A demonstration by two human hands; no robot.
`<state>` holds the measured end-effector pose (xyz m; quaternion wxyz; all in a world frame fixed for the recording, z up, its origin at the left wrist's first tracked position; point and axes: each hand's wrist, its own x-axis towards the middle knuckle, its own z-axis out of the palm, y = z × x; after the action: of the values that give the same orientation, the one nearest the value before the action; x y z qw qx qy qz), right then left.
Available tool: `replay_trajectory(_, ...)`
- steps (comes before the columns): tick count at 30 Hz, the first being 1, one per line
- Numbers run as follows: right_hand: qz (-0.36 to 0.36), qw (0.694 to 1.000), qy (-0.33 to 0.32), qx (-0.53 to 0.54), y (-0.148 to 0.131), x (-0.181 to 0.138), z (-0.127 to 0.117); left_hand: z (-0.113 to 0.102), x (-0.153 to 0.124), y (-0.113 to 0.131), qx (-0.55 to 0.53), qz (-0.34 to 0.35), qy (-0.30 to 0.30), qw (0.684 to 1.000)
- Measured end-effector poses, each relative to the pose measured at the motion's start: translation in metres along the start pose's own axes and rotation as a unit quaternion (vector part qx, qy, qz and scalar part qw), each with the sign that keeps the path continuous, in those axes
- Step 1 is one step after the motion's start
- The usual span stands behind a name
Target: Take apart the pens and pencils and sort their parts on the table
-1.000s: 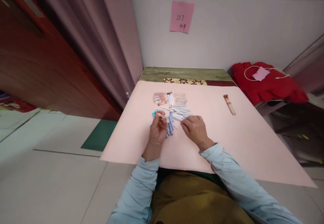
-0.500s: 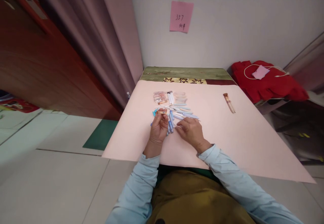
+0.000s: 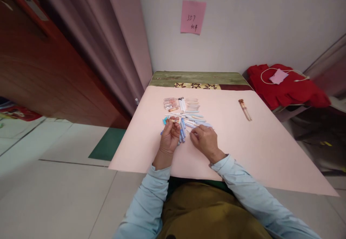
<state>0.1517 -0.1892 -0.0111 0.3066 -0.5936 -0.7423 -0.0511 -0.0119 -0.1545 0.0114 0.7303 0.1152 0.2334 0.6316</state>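
My left hand [image 3: 169,138] is turned palm up, its fingers curled round a short tan pen piece [image 3: 175,121] with a brown end. To its right, my right hand [image 3: 204,139] is closed in a pinch. From its fingertips a thin pale stick [image 3: 188,130] points left, too small to name surely. Several blue pen parts [image 3: 183,123] lie between the hands, partly hidden by the left one. Just beyond are pale blue and white pen parts [image 3: 198,120]. A bright turquoise piece [image 3: 164,120] shows beside my left fingertips.
Farther back lie clear pen parts [image 3: 169,103], white sticks with black tips [image 3: 182,104] and pale pen pieces [image 3: 192,104]. Brown-topped tan pens [image 3: 244,110] rest at the right of the pink-covered table [image 3: 270,152]. A red cloth [image 3: 286,93] with a white cord is beyond the right edge.
My right hand has shifted slightly right, away from the left one, and the thin pale stick shows more clearly at its fingertips. My left hand stays almost still with the tan pen piece.
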Motion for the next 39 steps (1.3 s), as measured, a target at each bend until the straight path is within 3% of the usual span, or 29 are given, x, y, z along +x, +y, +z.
replay_trajectory(5, 0.089, 0.987, 0.056, 0.123, 0.001, -0.002, -0.017, -0.003, 0.001, -0.004, 0.03, 0.005, -0.021, 0.999)
replay_trajectory(10, 0.153, 0.949, 0.032, 0.274, -0.009, 0.002, -0.04, -0.004, 0.0, -0.009, 0.083, 0.009, -0.061, 0.995)
replay_trajectory(23, 0.135, 0.969, -0.008, 0.207, -0.011, 0.008, -0.054, 0.002, -0.006, -0.015, 0.18, -0.017, -0.094, 0.979)
replay_trajectory(27, 0.151, 0.96, -0.006, 0.237, -0.013, 0.01, -0.06, 0.004, -0.006, -0.016, 0.184, -0.024, -0.095, 0.978)
replay_trajectory(30, 0.183, 0.924, -0.013, 0.337, -0.019, 0.013, -0.064, 0.004, -0.007, -0.015, 0.181, -0.035, -0.094, 0.978)
replay_trajectory(37, 0.236, 0.798, -0.055, 0.551, -0.023, 0.021, -0.062, 0.0, -0.009, -0.011, 0.138, -0.058, -0.106, 0.983)
replay_trajectory(39, 0.238, 0.78, -0.057, 0.576, -0.023, 0.022, -0.061, 0.001, -0.01, -0.01, 0.122, -0.065, -0.108, 0.984)
